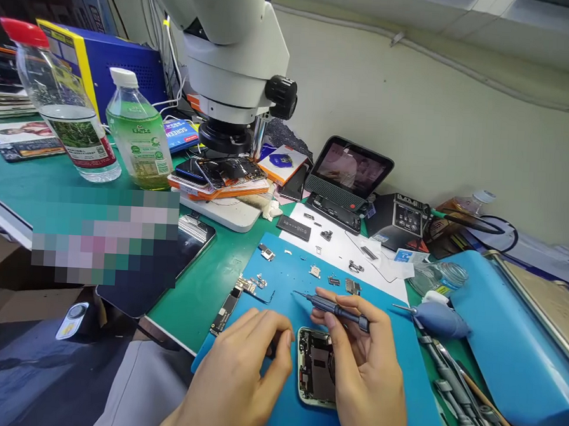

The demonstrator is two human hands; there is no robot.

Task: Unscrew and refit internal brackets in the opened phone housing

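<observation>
Screwdriver (339, 311) held in right hand (365, 354), lower right of centre; handle pinched between thumb and fingers, tip pointed to the left of the frame, above the mat (286, 270). Left hand (243, 366) placed at bottom centre, fingers curled, thumb and index tips brought close; whether anything is pinched in that grip cannot be told. Opened phone (318, 367) laid on the mat between the hands, its right part covered by right hand.

Circuit board (225, 311) laid at the mat's left edge, just beyond left hand. Small metal parts scattered across the mat's upper part. Battery (293, 228) and more small parts set on white paper (340, 248), above the mat in the frame. Air blower (443, 318) seen right of right hand, with hand tools (461, 387) lined up below it.

Green worktop (229, 264) seen under it all. Microscope (230, 64) stood at upper centre-left, two bottles (138, 135) at upper left, lit screen (351, 172) propped near the wall. Patch at left pixelated, contents unreadable.
</observation>
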